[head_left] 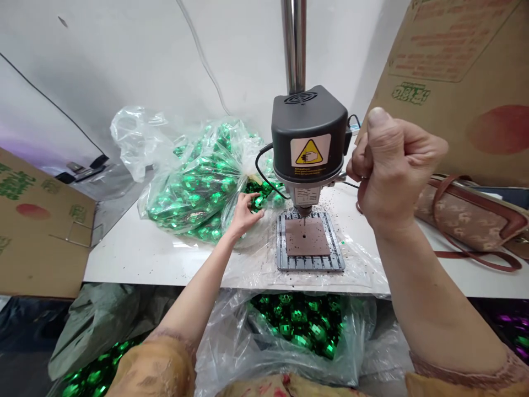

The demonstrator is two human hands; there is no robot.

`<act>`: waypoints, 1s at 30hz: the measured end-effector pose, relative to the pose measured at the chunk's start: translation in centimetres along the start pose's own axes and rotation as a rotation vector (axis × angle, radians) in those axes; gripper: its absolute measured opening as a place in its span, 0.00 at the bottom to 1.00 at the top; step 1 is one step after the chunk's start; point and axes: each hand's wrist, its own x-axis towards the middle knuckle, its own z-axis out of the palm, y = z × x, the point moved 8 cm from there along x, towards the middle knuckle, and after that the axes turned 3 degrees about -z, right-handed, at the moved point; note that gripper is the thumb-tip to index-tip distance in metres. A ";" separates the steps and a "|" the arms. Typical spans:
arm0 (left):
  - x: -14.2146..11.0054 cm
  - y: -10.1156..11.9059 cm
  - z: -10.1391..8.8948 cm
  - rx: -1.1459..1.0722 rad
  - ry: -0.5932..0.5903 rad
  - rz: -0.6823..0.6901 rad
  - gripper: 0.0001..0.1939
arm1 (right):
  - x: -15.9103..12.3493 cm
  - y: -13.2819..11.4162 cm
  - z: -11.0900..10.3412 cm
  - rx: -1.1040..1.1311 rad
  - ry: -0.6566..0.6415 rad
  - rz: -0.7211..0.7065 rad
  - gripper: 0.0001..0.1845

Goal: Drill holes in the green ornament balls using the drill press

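Left hand [244, 214] at a clear bag's [188, 184] open mouth, curled by a green ball [258, 203], grasp impossible to tell. Right hand [394, 165] clenched beside the drill [309, 129], any contents hidden. Brown board [309, 247] beneath.

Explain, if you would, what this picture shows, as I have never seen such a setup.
This view comes from a camera worn on the person's head, looking forward and down. The black machine looks like a drill press, its bit over a brown board on a metal plate. Beside it on the white table lies a clear bag of green faceted balls. The bare left hand is at one ball, its grip unclear; the bare right hand is a fist, anything inside hidden.
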 end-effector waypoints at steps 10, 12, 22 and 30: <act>-8.3 6.4 4.1 -0.448 -0.245 0.042 0.27 | 0.1 0.0 0.2 -0.003 0.000 -0.022 0.32; -8.4 6.4 5.2 -0.432 -0.274 0.030 0.28 | 0.1 0.0 0.3 -0.003 -0.004 -0.023 0.31; -7.7 5.2 7.9 -0.373 -0.297 -0.026 0.28 | 0.0 0.1 0.3 -0.025 -0.039 0.008 0.31; -7.4 6.3 8.3 -0.336 -0.227 -0.026 0.29 | 0.1 -0.2 0.5 0.002 -0.050 -0.003 0.32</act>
